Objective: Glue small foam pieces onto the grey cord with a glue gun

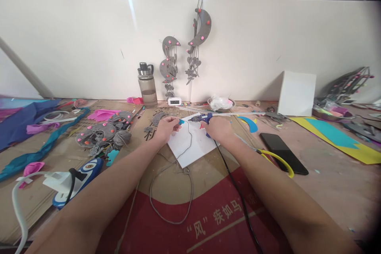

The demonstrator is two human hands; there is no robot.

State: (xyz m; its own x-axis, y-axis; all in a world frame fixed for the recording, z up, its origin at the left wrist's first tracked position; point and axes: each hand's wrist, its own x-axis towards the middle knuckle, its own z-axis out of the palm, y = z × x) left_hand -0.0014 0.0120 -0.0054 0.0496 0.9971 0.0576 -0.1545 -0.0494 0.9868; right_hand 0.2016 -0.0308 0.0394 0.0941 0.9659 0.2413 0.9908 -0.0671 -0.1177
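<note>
My left hand pinches a small teal piece above a white sheet. A grey cord runs beside that piece, down over the sheet, and loops on the cardboard. In my right hand is a blue hot glue gun, its nozzle pointing left toward the teal piece. A black power cable trails from the gun toward me. Whether the nozzle touches the teal piece is too small to tell.
To the right lie yellow-handled scissors and a black phone. At left are a blue-and-white power strip and grey felt pieces with pink dots. A water bottle and a small clock stand by the wall, below hanging moon ornaments.
</note>
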